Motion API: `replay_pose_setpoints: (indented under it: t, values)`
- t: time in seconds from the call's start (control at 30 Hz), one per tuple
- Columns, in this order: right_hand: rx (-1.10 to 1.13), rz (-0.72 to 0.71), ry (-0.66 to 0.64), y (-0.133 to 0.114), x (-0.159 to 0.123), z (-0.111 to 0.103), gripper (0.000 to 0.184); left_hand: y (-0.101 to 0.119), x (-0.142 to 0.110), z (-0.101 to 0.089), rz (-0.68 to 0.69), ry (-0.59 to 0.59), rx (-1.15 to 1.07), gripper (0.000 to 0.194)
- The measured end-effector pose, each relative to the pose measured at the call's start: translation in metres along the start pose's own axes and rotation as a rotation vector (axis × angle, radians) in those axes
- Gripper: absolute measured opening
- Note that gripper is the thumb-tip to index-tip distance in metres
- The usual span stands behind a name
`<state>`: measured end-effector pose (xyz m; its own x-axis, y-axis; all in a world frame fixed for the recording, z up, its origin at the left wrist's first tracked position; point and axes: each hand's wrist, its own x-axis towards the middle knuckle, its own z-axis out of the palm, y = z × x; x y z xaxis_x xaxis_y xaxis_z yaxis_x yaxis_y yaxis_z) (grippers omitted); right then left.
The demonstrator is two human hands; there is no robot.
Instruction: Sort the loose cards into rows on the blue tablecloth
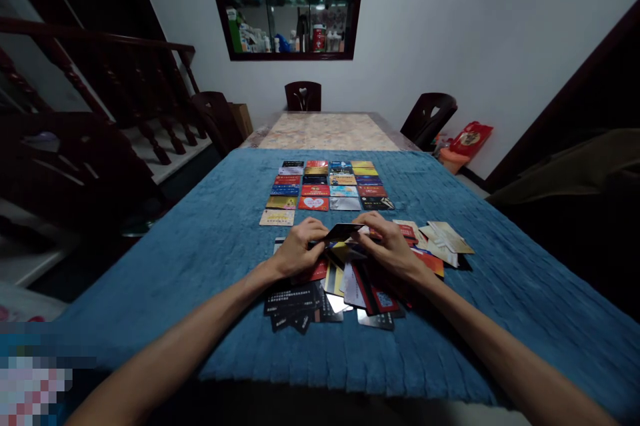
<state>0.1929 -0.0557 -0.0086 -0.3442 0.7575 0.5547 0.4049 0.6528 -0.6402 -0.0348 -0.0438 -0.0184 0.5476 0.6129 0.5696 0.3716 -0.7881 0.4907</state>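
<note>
Between my two hands a dark plastic card [344, 232] is held tilted above a loose pile of cards. My left hand [301, 246] pinches its left end, fingers closed. At the other end my right hand [389, 243] has its thumb and fingers on the card. Below lie overlapping cards, among them black cards [290, 299] with white print and a red card with a code [384, 299]. Cream and gold cards [447, 243] spread out to the right of my right hand. Beyond my hands, cards lie in neat rows, with a cream card [277, 217] alone in the nearest row.
A blue pleated cloth [210, 266] covers the near part of the table; its far part has a patterned top [325, 129]. Dark wooden chairs [303, 97] stand around it. A stair railing [125, 46] is at the left, a red bag [471, 139] at the right.
</note>
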Motion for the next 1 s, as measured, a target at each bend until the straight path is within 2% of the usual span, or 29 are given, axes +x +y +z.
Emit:
replay_pose_setpoints:
  t: [0.13, 0.27, 0.43, 0.7, 0.83, 1.0]
  values:
    - [0.018, 0.063, 0.075, -0.003, -0.001, 0.001, 0.012, 0.001, 0.000, -0.001, 0.005, -0.004, 0.013, 0.018]
    - [-0.010, 0.053, 0.177, 0.002, -0.001, 0.000, 0.015, 0.001, 0.000, -0.001, -0.021, 0.005, 0.033, 0.019]
    - [-0.078, 0.026, 0.202, 0.010, -0.002, 0.001, 0.017, -0.001, 0.000, -0.001, -0.056, 0.073, 0.058, 0.020]
    - [-0.287, -0.116, 0.142, 0.007, -0.004, 0.002, 0.016, 0.005, 0.000, -0.005, -0.107, 0.175, 0.058, 0.015]
    - [-0.330, -0.158, 0.081, 0.003, -0.006, 0.004, 0.015, 0.009, -0.002, -0.005, -0.150, 0.143, 0.035, 0.013]
    - [-0.344, -0.165, 0.041, 0.002, -0.008, 0.009, 0.017, 0.013, -0.004, -0.001, -0.202, 0.079, 0.021, 0.023]
